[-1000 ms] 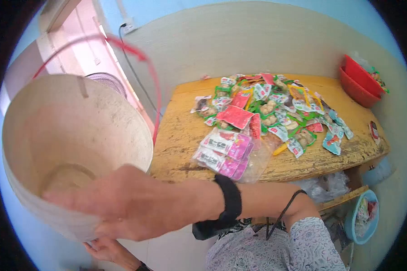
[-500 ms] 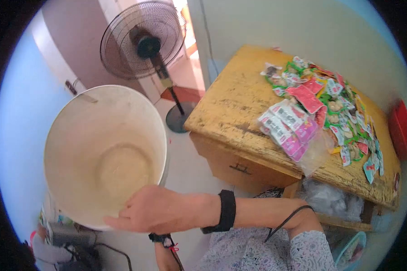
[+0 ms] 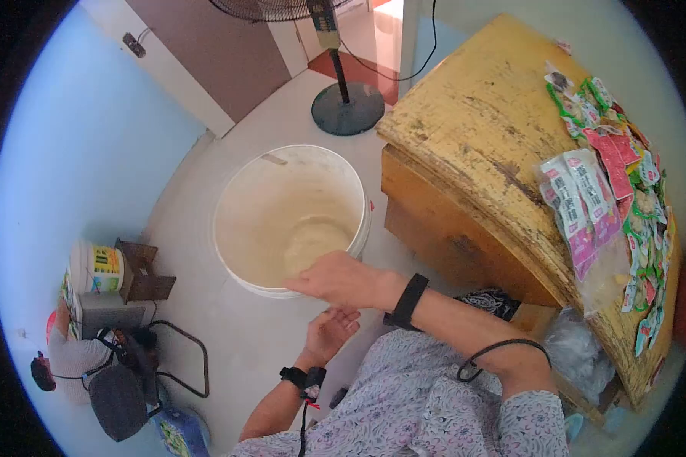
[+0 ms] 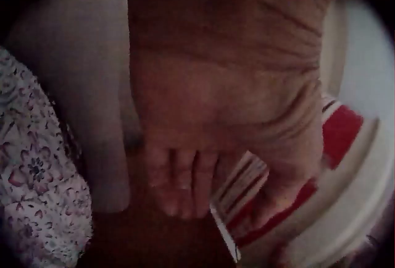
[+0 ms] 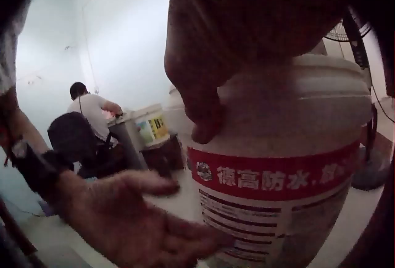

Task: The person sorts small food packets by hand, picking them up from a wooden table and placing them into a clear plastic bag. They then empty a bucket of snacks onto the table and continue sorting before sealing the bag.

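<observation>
A large white plastic bucket [image 3: 343,186] stands near the middle of the head view, its mouth tipped toward me so the pale inside shows. My right hand [image 3: 339,280] grips its near rim, fingers curled over the edge. In the right wrist view, a red label band [image 5: 259,175] with white characters runs round its outside. My left hand [image 3: 332,333] is below the right one, palm turned up and fingers extended. The right wrist view has the left fingertips right at the bucket's lower label.
A worn yellow wooden desk [image 3: 484,99] is at the right, bearing many small food packets [image 3: 648,206] and an open drawer with plastic bags [image 3: 575,346]. A standing fan [image 3: 347,108] is beyond the bucket. At the left, a person [image 3: 80,358] sits near a small bucket [image 3: 95,266].
The bucket has moved down and right in view, away from the wall, with my right hand staying on its rim. The view has turned left from the desk, and my left hand has come into sight.
</observation>
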`<action>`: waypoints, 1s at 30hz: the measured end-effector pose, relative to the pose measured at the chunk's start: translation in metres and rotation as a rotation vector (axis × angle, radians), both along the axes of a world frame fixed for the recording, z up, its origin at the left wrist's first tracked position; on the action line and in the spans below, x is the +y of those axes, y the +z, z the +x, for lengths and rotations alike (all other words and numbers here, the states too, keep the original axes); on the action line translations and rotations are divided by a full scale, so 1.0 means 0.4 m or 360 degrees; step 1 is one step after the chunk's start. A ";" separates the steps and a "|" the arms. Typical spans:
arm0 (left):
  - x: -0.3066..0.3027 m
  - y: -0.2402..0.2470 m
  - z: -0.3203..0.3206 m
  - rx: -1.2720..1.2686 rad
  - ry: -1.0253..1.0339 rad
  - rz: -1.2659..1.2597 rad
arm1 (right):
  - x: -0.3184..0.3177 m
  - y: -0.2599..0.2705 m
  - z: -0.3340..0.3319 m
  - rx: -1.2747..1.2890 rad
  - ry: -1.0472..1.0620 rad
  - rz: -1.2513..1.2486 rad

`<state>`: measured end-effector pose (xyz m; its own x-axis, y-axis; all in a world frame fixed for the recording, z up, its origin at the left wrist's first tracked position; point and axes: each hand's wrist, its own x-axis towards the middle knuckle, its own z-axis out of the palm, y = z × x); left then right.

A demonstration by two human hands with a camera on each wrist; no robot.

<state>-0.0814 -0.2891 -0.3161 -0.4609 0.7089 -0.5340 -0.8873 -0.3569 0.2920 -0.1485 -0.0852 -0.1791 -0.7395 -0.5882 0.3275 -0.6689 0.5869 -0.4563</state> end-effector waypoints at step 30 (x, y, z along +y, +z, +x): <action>0.102 -0.420 -0.128 -0.0246 0.0055 -0.0271 | 0.124 0.033 0.161 -0.0768 -0.0537 0.0234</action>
<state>-0.1326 -0.2483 -0.4840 -0.3867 0.5876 -0.7108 -0.9143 -0.3451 0.2121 -0.0842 -0.0358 -0.1658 -0.9378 -0.3091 -0.1582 -0.1726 0.8103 -0.5600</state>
